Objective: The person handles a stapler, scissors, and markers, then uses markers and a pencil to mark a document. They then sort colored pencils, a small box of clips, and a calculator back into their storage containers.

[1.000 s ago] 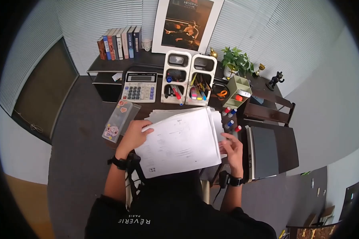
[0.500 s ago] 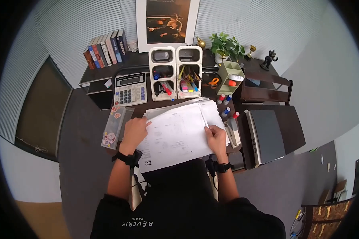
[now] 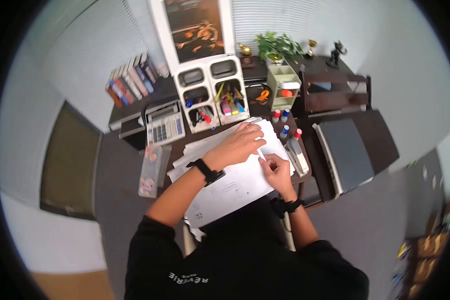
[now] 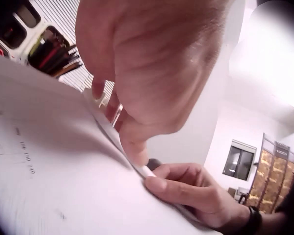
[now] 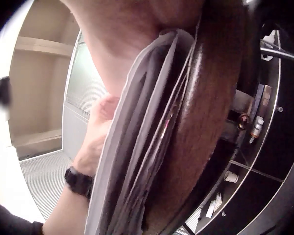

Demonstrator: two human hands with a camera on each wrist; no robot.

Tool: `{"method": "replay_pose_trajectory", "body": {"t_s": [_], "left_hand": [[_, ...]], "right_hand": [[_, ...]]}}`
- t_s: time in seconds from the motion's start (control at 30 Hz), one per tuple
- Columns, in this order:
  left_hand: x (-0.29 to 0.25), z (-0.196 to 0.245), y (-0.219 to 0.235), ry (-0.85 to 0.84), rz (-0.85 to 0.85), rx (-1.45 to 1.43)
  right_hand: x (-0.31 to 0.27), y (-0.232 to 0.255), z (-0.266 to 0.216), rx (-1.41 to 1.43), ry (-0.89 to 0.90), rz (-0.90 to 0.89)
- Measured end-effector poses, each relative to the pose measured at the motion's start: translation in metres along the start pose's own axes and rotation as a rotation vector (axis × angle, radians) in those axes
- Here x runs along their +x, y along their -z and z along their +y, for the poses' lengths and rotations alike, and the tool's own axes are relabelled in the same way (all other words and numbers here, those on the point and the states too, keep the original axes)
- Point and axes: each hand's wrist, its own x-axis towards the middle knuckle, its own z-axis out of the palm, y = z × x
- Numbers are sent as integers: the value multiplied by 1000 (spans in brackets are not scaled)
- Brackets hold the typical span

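Observation:
A white printed sheet of paper (image 3: pixel 235 186) lies on top of a thick stack of papers (image 3: pixel 272 137), its right part lifted into a raised edge. My right hand (image 3: pixel 278 172) pinches that edge between thumb and forefinger, as the left wrist view also shows. Reaching across the sheet, my left hand (image 3: pixel 237 146) holds the same edge further up, its fingertips close to the right thumb. In the right wrist view the sheets (image 5: pixel 132 132) bow up in layers at the side of the desk, and part of the right hand hides their upper end.
Right of the stack stand several red- and blue-capped bottles (image 3: pixel 284 132) and a stapler (image 3: pixel 297 159). Behind are a pen organizer (image 3: pixel 203 125), a calculator (image 3: pixel 166 129) and a green holder (image 3: pixel 283 80). A clear sticker-covered case (image 3: pixel 151 172) lies left, a dark folder (image 3: pixel 346 155) far right.
The left hand has moved from the paper's left edge across to its raised right edge. My right hand came in from the side and took hold of that edge. The view has shifted.

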Motion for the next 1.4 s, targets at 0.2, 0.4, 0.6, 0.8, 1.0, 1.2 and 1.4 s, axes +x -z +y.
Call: {"method": "replay_pose_trajectory", "body": {"t_s": [0.2, 0.4, 0.6, 0.8, 1.0, 1.2, 1.4], "left_hand": [[44, -34, -4, -48, -436, -291], [56, -54, 2, 25, -555, -297], [68, -53, 6, 38, -633, -316], [83, -35, 8, 34, -703, -248], [87, -32, 3, -2, -665, -229], [96, -50, 18, 79, -716, -243], [103, -47, 14, -19, -692, -249]], "right_hand": [[-11, 18, -17, 2, -13, 77], [-26, 23, -10, -109, 52, 71], [-23, 15, -13, -46, 0, 135], [-12, 31, -23, 60, -163, -55], [-15, 21, -9, 37, -41, -22], [-15, 16, -9, -101, 92, 107], [-17, 19, -10, -77, 97, 114]]}}
